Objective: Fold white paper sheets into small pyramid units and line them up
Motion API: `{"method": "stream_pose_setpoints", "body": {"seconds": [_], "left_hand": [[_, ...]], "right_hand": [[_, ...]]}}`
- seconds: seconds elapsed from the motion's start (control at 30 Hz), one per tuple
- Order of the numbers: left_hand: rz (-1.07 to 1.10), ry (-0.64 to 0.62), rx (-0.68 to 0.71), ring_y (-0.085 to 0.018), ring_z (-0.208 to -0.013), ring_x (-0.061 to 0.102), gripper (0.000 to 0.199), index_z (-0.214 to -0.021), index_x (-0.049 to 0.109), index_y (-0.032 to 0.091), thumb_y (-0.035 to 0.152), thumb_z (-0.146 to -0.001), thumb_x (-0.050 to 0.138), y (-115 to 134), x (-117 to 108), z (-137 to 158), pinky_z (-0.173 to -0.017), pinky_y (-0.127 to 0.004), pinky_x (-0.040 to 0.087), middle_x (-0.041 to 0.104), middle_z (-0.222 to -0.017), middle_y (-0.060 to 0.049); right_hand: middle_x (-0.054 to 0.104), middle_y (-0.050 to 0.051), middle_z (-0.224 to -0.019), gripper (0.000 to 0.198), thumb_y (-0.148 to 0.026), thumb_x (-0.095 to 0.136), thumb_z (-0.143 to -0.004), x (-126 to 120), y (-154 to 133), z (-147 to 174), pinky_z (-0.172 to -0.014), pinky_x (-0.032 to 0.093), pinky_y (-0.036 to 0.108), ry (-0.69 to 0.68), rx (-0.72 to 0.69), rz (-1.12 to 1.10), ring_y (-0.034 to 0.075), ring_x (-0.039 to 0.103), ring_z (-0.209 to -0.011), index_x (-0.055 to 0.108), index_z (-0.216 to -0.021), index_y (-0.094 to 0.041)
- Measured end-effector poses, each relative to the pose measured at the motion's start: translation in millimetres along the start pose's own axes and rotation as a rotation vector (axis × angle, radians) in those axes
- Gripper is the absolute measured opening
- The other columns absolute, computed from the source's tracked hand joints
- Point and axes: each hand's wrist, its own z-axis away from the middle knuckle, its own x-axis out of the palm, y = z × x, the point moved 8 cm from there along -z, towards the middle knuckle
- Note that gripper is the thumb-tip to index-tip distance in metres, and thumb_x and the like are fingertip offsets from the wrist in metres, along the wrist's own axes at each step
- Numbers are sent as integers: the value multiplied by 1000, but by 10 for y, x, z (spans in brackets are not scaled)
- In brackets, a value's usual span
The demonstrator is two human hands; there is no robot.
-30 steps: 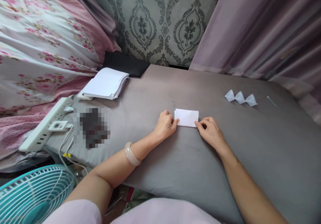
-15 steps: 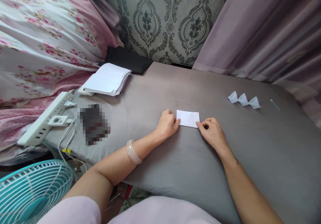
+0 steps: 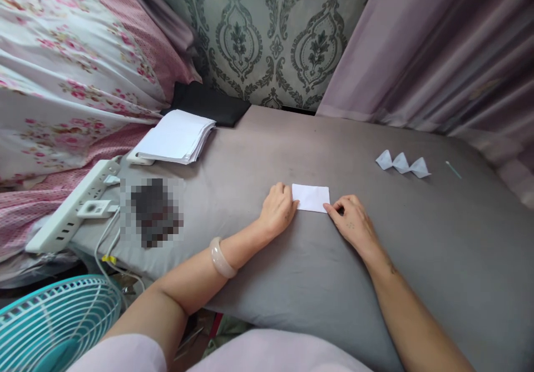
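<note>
A small white rectangle of folded paper (image 3: pixel 311 198) lies flat on the grey cloth-covered surface (image 3: pixel 271 261) in front of me. My left hand (image 3: pixel 278 209) grips its left edge, thumb at the near corner and the other fingers curled. At the near right corner, my right hand (image 3: pixel 351 220) pinches the paper between thumb and bent fingers. A pale bracelet (image 3: pixel 222 258) circles my left forearm. Off to the right sits a zigzag strip of folded white paper (image 3: pixel 401 163) with three peaks.
A stack of white paper (image 3: pixel 175 137) and a black folded item (image 3: pixel 211 103) lie at the back left. A power strip (image 3: pixel 75 205) with plugs and cables runs along the left edge, near a blurred-out dark object (image 3: pixel 156 213). A fan (image 3: pixel 58 322) stands lower left. A thin stick (image 3: pixel 454 169) lies far right.
Both hands keep hold of the folded paper in almost the same pose. The whole view has shifted slightly, with the surroundings a little farther left.
</note>
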Motion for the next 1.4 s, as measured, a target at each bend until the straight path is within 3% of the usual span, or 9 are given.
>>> {"method": "stream_pose_setpoints", "body": {"seconds": [0.13, 0.23, 0.37, 0.5, 0.67, 0.83, 1.03, 1.23, 1.4], "left_hand": [[-60, -28, 255, -27, -119, 46, 25, -115, 54, 17, 17, -94, 39, 188, 27, -29, -100, -41, 41, 54, -126, -13], [-35, -84, 413, -23, -129, 43, 30, -115, 54, 16, 11, -93, 36, 245, 123, -25, -108, -37, 36, 55, -131, -11], [53, -39, 373, -20, -128, 49, 29, -120, 52, 17, 17, -96, 36, 142, 147, -46, -107, -36, 39, 55, -135, -12], [89, -27, 237, -23, -138, 40, 37, -130, 47, 16, 20, -94, 41, 17, 144, -60, -115, -44, 29, 50, -142, -14], [114, -140, 191, -25, -144, 29, 43, -137, 46, 18, 24, -94, 42, -38, 187, -95, -117, -50, 22, 41, -150, -13], [126, -223, 213, -27, -145, 24, 49, -140, 44, 21, 27, -91, 49, -69, 204, -134, -117, -53, 21, 36, -152, -14], [136, -263, 228, -29, -146, 21, 53, -142, 42, 19, 28, -91, 50, -103, 208, -143, -117, -54, 18, 33, -154, -14], [186, -190, 223, -29, -144, 29, 51, -136, 48, 19, 25, -86, 55, -141, 227, -175, -116, -55, 22, 40, -150, -16], [216, 9, 121, -30, -136, 41, 54, -128, 52, 12, 30, -79, 65, -228, 128, -148, -112, -47, 33, 41, -146, -22]], "right_hand": [[59, 9, -99, 28, -46, 50, -87, -41, -77, 13, -81, 46, 39, 40, -40, 17, 24, 57, -90, 60, -88, -21], [60, 15, -113, 29, -30, 39, -92, -47, -343, 60, -93, 45, 44, 58, -204, 32, 28, 54, -107, 61, -107, -17], [54, 16, -136, 49, -16, 22, -93, 126, -822, 254, -109, 37, 42, -54, -446, -52, 24, 45, -130, 54, -130, -13], [37, 21, -151, 59, -35, 27, -96, 390, -1003, 420, -115, 29, 49, -163, -381, 6, 30, 30, -142, 37, -145, -3], [24, 21, -156, 70, -45, 22, -97, 489, -1010, 500, -119, 20, 46, -162, -335, 99, 29, 18, -146, 28, -148, 4], [23, 20, -156, 74, -54, 21, -96, 412, -895, 527, -119, 19, 45, -156, -300, 151, 29, 17, -146, 33, -147, -1], [25, 19, -156, 74, -52, 20, -97, 262, -622, 612, -118, 21, 42, -165, -254, 226, 27, 23, -145, 32, -147, 1], [35, 18, -152, 67, -48, 26, -97, 69, -421, 649, -116, 26, 45, -130, -208, 246, 29, 33, -141, 41, -144, -3], [49, 18, -143, 54, -41, 30, -96, 27, -477, 589, -110, 32, 48, -67, -222, 171, 31, 44, -133, 56, -132, -10]]}}
